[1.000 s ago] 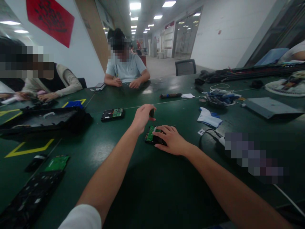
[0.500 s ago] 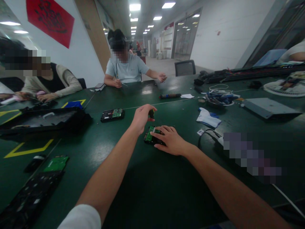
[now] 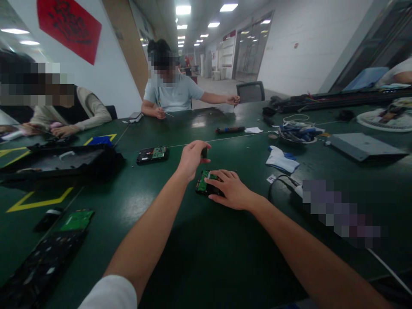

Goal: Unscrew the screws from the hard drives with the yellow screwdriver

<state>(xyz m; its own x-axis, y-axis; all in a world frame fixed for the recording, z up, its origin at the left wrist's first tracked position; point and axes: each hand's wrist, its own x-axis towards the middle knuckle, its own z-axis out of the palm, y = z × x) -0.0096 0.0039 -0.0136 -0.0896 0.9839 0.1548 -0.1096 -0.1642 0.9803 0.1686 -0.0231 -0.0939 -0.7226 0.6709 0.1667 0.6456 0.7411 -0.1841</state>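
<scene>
A hard drive with a green circuit board lies on the dark green table in front of me. My right hand lies over its right part, fingers across the top and thumb along the near edge, holding it down. Above the drive's far left side, my left hand is closed around a short dark handle, which looks like a screwdriver. Its lower end I cannot make out. My right fingers hide much of the drive.
Another hard drive lies to the left, near a black tray. More drive parts are at near left. White gloves, a bowl of cables and a grey metal box lie right. Two people sit opposite.
My hands and the hard drive keep almost the same place; the dark handle looks slightly turned in my left fingers. The person opposite has stretched one arm further to the right.
</scene>
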